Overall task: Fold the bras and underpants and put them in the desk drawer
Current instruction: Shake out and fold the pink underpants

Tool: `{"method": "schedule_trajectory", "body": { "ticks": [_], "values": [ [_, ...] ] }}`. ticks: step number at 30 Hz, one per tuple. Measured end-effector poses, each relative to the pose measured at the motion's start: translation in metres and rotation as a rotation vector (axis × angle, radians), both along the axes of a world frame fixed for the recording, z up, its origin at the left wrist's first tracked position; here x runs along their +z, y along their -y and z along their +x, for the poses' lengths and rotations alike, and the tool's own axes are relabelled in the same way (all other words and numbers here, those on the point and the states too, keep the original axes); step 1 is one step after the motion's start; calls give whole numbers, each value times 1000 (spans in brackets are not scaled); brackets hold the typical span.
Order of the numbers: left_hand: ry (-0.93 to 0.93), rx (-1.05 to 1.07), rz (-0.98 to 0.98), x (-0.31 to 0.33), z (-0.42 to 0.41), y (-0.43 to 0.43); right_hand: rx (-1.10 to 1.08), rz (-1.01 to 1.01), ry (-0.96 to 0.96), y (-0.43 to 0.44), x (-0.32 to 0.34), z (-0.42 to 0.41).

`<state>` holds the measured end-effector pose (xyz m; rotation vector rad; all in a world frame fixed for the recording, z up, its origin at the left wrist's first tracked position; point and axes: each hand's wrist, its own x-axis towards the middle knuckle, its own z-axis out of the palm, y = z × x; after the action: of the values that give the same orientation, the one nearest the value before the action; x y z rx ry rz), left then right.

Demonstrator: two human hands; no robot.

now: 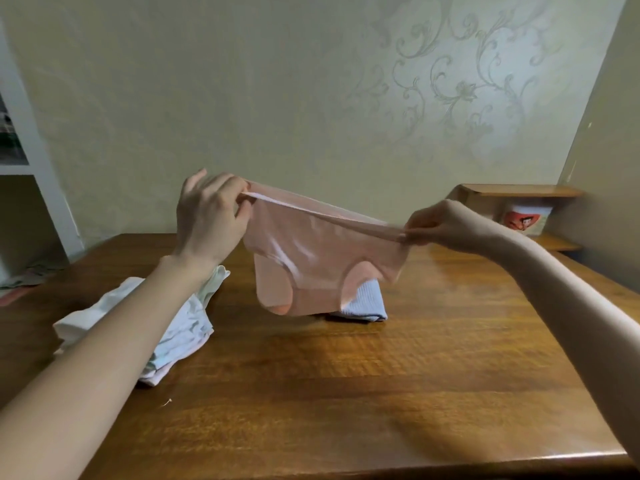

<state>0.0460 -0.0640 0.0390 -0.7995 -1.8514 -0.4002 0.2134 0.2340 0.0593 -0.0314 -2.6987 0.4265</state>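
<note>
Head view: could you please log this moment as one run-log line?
left hand: pinches underpants | right hand: pinches underpants | underpants: unfolded, held spread over desk | pile: on desk, left

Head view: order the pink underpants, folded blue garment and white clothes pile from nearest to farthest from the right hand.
1. Pink underpants: waistband pinched by the right hand.
2. Folded blue garment: centre of the desk, behind the underpants.
3. White clothes pile: left side of the desk.
</note>
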Motion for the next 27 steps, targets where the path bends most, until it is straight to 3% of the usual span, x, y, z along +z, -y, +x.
{"method": "schedule_trajectory", "body": {
  "ticks": [4,12,15,19,24,27],
  "values": [
    [-41,-5,-65,-5,-10,7,-58,-15,-386,1,7,2],
    [-246,-51,-137,-7,-4,24,-42,-154,-354,-5,6,11],
    [-70,-274,-82,-8,2,28,-45,-130,-387,-1,1,20],
    [191,-488,164,-1,26,25,-27,-273,-411,6,4,38],
    [501,-871,475,25,40,30,242,-816,-368,5,33,62],
    [686,-943,546,27,35,25,305,-1028,-296,-7,33,59]
  ]
}}
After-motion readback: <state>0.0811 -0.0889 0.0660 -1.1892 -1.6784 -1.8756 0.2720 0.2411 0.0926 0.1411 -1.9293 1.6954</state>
